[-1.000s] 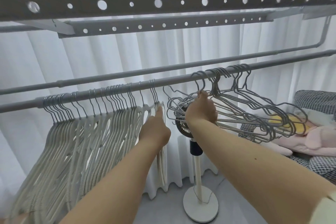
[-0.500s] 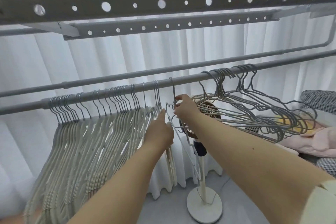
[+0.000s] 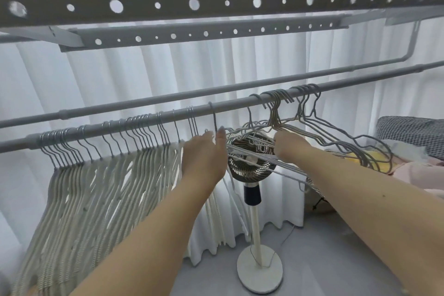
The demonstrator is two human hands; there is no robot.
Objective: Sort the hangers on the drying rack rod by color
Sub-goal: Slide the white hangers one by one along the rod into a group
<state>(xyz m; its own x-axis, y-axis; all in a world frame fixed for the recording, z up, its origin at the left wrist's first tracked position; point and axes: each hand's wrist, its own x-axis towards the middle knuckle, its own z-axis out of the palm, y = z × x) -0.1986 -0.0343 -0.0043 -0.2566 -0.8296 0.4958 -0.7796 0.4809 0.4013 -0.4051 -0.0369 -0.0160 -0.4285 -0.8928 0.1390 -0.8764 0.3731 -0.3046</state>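
Note:
The front rod (image 3: 235, 104) of the drying rack carries several white hangers (image 3: 108, 175) bunched on its left half and a tangled bundle of grey wire hangers (image 3: 336, 134) on its right. One white hanger (image 3: 214, 120) hangs alone at the right end of the white group. My left hand (image 3: 204, 156) pinches it at the neck, thumb raised beside the hook's stem. My right hand (image 3: 288, 146) reaches into the left side of the grey bundle, its fingers curled among the wires and mostly hidden.
A second rod (image 3: 168, 97) runs behind the front one, with two perforated grey bars (image 3: 216, 2) overhead. A standing fan (image 3: 252, 158) is below the hands on a round base (image 3: 259, 269). White curtains hang behind. A bed with a checked pillow (image 3: 413, 132) lies right.
My right hand brought a white hanger left from the grey bundle, hung it beside the white group, then returned to the grey bundle. My left hand moved right onto that hanger.

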